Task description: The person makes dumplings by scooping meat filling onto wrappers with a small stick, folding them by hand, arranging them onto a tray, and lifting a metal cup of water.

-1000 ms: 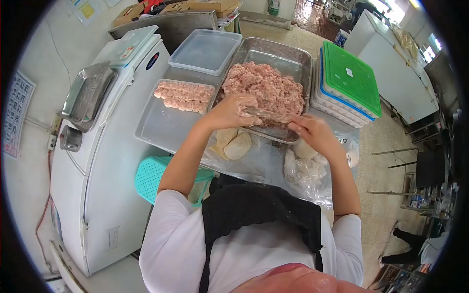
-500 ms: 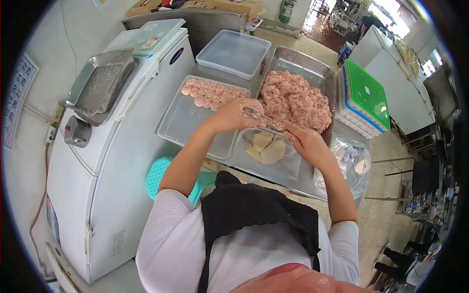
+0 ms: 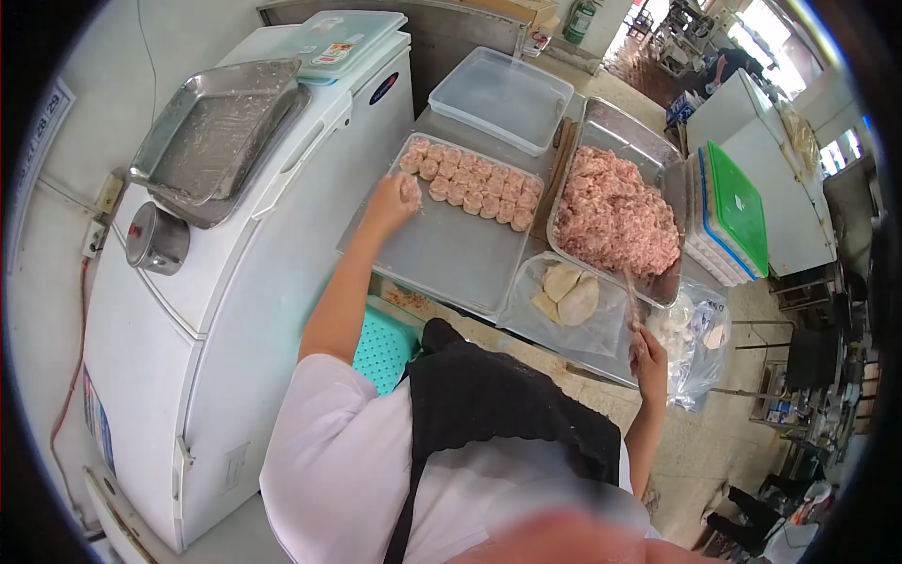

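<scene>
My left hand [image 3: 383, 209] is closed round a meat dumpling [image 3: 410, 191] at the left end of a pale plastic tray [image 3: 442, 268]. Rows of similar dumplings [image 3: 477, 183] fill the far part of that tray. My right hand [image 3: 648, 362] grips the handle of a narrow, meat-smeared spatula [image 3: 632, 305]. Its far end reaches the near edge of the ground meat [image 3: 615, 216], heaped in a metal pan [image 3: 672, 164]. Between my hands, round dough wrappers [image 3: 570, 294] lie on a plastic sheet [image 3: 526, 315].
A clear plastic container [image 3: 503, 99] stands behind the dumpling tray. Right of the pan are stacked boxes with a green lid [image 3: 733, 197] and a plastic bag [image 3: 695, 324]. On the left, a white freezer [image 3: 254, 273] carries metal trays [image 3: 216, 122] and a metal pot [image 3: 157, 238]. A turquoise stool [image 3: 383, 348] is below.
My hands have parted. The left moved from beside the meat to the tray's left end with a dumpling; the right drew back towards me with the spatula. The view has shifted.
</scene>
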A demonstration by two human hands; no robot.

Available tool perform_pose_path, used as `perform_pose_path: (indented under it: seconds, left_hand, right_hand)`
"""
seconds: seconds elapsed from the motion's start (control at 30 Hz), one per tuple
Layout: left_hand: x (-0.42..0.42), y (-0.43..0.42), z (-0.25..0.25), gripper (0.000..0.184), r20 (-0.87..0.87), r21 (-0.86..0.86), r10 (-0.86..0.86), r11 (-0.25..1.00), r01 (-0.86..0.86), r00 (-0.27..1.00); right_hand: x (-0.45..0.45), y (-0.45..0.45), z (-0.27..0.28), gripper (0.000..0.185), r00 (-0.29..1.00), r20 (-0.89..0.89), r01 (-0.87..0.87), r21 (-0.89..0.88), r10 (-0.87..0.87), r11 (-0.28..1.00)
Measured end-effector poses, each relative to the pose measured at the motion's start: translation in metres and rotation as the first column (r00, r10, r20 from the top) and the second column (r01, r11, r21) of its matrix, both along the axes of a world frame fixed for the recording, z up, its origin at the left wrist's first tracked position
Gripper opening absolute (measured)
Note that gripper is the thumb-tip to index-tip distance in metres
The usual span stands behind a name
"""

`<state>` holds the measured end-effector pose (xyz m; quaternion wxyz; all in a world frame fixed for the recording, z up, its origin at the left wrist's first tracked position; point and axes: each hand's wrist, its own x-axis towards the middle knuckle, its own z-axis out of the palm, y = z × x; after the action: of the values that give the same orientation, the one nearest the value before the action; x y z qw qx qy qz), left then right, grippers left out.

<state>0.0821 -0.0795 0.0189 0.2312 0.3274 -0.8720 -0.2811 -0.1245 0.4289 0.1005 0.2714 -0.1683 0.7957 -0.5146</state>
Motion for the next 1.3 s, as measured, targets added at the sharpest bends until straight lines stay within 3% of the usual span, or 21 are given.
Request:
perform_pose_path:
  seconds: [0.1,0.3,0.4,0.47,0.53,0.6,0.67,0.73,0.8,0.87,0.97,1.07,1.17,1.27,1.3]
  left_hand:
    - [-0.013,0.013,0.011,0.059,0.057,0.162,0.137,0.976,-0.145,0.989]
    - [-0.033,0.01,-0.014,0.077,0.031,0.065,0.134,0.989,-0.136,0.99]
    - [-0.047,-0.008,-0.034,0.078,0.104,-0.102,0.094,0.991,-0.083,0.99]
    - [-0.045,-0.003,-0.016,0.076,0.16,-0.049,0.041,0.998,-0.033,0.986]
    - [-0.046,0.017,0.01,0.071,0.202,-0.099,0.028,0.995,-0.008,0.979]
    - [-0.043,0.048,0.028,0.064,0.228,-0.251,0.059,0.968,0.0,0.972]
    - [-0.058,0.076,0.02,0.041,0.026,-0.318,-0.09,0.943,0.094,0.996]
    - [-0.074,0.141,0.045,0.023,-0.141,-0.203,-0.3,0.941,0.269,0.943]
    - [-0.095,0.198,0.035,0.02,-0.101,0.051,-0.361,0.929,0.367,0.927]
    - [-0.117,0.238,0.02,0.023,-0.087,0.106,-0.442,0.887,0.45,0.893]
    - [-0.144,0.271,-0.026,0.026,-0.075,-0.151,-0.336,0.935,0.322,0.939]
    - [-0.147,0.284,-0.022,0.027,-0.043,-0.148,-0.223,0.965,0.215,0.974]
    - [-0.144,0.282,-0.027,0.026,-0.113,-0.009,-0.164,0.986,0.165,0.98]
    - [-0.133,0.287,-0.024,0.02,-0.204,0.15,0.039,0.989,-0.008,0.978]
    - [-0.125,0.284,-0.027,0.018,-0.262,0.363,0.116,0.932,-0.014,0.958]
  right_hand:
    - [0.015,0.009,-0.003,0.031,0.994,0.084,0.069,-0.017,-0.067,0.997]
    - [0.004,0.004,0.002,0.028,0.999,0.011,0.052,0.005,-0.052,0.999]
    - [-0.036,-0.002,-0.019,0.029,0.977,-0.203,-0.036,0.133,0.063,0.99]
    - [-0.044,-0.034,0.009,0.03,0.821,-0.503,-0.13,0.295,0.269,0.947]
    - [-0.065,-0.06,0.029,0.028,0.708,-0.512,-0.183,0.532,0.486,0.827]
    - [-0.092,-0.082,0.024,0.025,0.547,-0.617,-0.172,0.578,0.565,0.798]
    - [-0.105,-0.11,0.021,0.025,0.365,-0.759,-0.1,0.545,0.54,0.833]
    - [-0.102,-0.136,0.03,0.023,0.35,-0.725,-0.054,0.617,0.593,0.785]
    - [-0.096,-0.15,0.028,0.021,0.301,-0.691,-0.076,0.669,0.657,0.739]
    - [-0.094,-0.155,0.009,0.019,0.212,-0.655,-0.161,0.709,0.726,0.687]
    - [-0.097,-0.15,-0.019,0.017,0.166,-0.674,-0.258,0.675,0.72,0.692]
    - [-0.115,-0.129,-0.027,0.022,0.093,-0.664,-0.442,0.641,0.742,0.628]
    - [-0.128,-0.122,-0.023,0.028,0.385,-0.566,-0.546,0.497,0.729,0.674]
    - [-0.147,-0.113,-0.006,0.033,0.598,-0.248,-0.665,0.377,0.762,0.645]
    - [-0.152,-0.112,-0.006,0.033,0.581,-0.324,-0.653,0.362,0.747,0.665]
